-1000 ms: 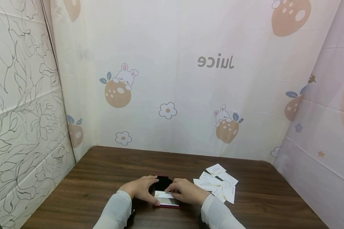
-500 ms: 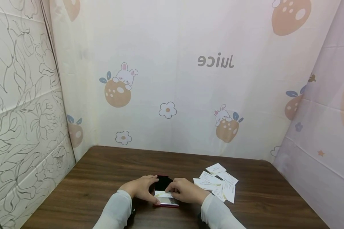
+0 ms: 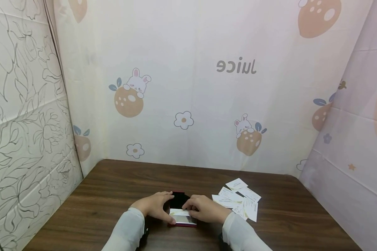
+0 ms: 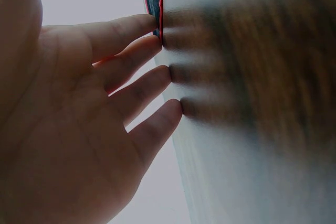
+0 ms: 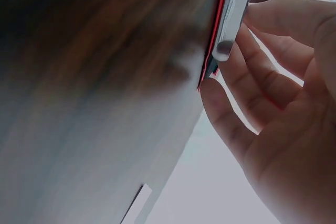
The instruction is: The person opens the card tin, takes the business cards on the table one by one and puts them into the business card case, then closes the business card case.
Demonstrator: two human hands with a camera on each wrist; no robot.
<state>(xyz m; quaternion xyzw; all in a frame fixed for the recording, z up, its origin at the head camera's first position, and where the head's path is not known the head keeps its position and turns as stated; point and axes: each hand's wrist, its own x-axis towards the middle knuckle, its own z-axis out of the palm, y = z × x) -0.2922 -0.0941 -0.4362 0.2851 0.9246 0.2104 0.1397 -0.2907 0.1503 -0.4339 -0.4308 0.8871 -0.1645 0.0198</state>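
Note:
A business card case [image 3: 179,199] lies unfolded on the table, with a black inside, red edges and a silver metal front part. Inside it is a white card [image 3: 177,211]. My left hand [image 3: 155,206] holds the case at its left side, thumb on the near left corner. In the left wrist view, this hand's fingertips [image 4: 171,106] rest on the table and against the red edge. At the case's right side, my right hand [image 3: 207,209] pinches the white card with bent fingers. The right wrist view shows its thumb above the silver case [image 5: 231,19]; the card's grip is hidden there.
Several white printed cards [image 3: 227,202] lie overlapping in a loose pile to the right of my right hand. The brown wooden table [image 3: 113,184] ends at a patterned curtain [image 3: 207,146] behind, with further curtains on both sides.
My right fingertips have shifted very slightly to the right over the card. The left hand, the case and the card pile look the same.

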